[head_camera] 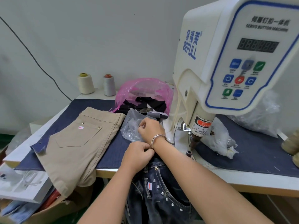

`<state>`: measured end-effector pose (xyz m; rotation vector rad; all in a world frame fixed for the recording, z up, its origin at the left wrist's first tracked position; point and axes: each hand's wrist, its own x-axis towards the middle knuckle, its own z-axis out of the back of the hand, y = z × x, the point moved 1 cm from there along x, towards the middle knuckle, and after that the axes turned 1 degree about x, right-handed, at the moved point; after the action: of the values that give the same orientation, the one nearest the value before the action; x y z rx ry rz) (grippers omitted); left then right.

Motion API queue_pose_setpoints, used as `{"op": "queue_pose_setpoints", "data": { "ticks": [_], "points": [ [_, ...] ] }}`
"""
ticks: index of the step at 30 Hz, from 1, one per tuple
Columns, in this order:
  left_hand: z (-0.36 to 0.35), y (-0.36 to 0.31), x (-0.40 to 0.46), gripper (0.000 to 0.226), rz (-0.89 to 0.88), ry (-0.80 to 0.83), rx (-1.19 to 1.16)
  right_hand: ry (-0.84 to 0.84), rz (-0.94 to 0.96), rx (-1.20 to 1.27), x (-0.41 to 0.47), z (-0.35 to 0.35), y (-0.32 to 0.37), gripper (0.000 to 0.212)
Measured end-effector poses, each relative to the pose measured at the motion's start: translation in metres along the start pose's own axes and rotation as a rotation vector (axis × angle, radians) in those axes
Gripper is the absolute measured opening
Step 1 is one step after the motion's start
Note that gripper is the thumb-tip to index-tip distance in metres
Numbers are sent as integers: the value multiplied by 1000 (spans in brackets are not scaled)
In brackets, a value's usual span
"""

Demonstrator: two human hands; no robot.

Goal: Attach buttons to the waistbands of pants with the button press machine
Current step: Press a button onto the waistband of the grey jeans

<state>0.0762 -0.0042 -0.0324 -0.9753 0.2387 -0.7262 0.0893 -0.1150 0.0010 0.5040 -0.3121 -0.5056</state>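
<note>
2 hands busy left of the button press machine (226, 65): my right hand (149, 129) pinches inside the button bag (132, 126), my left hand (137, 155) grips the dark jeans' waistband (155, 165); next, I'd seat a button under the punch.

The button press machine (226, 70) is the landmark. Left of its press head, both forearms cross the approach; the right hand (149, 129) rests on a clear plastic bag (131, 125). Behind that bag a pink bag (145, 89) blocks the rear. Farther left, khaki pants (77, 143) cover the denim mat (113, 151). Right of the head, another clear bag (221, 139) lies close; beyond it the mat is bare.
</note>
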Motion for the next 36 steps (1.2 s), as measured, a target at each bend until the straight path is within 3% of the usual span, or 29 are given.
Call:
{"op": "queue_pose_setpoints", "data": {
  "ticks": [2, 4, 8, 14, 19, 26, 36],
  "points": [
    [2, 0, 0, 20, -4, 1, -34, -122, 7, 289, -19, 14, 4, 5],
    [3, -1, -1, 19, -20, 27, -48, -210, 58, 528, -52, 29, 6, 10],
    [3, -1, -2, 20, -31, 5, -5, -155, 107, 816, -132, 57, -16, 13],
    [3, -3, -3, 19, -14, 13, 15, -267, -234, 973, -160, 87, -82, 9],
    [1, -2, -2, 18, -11, 1, 24, -185, -186, 854, -142, 92, -98, 6],
    [1, -1, -2, 19, -8, -1, 10, -257, -120, 770, -130, 79, -98, 17],
    [0, 2, -1, 19, -13, 8, -17, -334, 190, 398, -134, 88, -104, 25]
  ]
}}
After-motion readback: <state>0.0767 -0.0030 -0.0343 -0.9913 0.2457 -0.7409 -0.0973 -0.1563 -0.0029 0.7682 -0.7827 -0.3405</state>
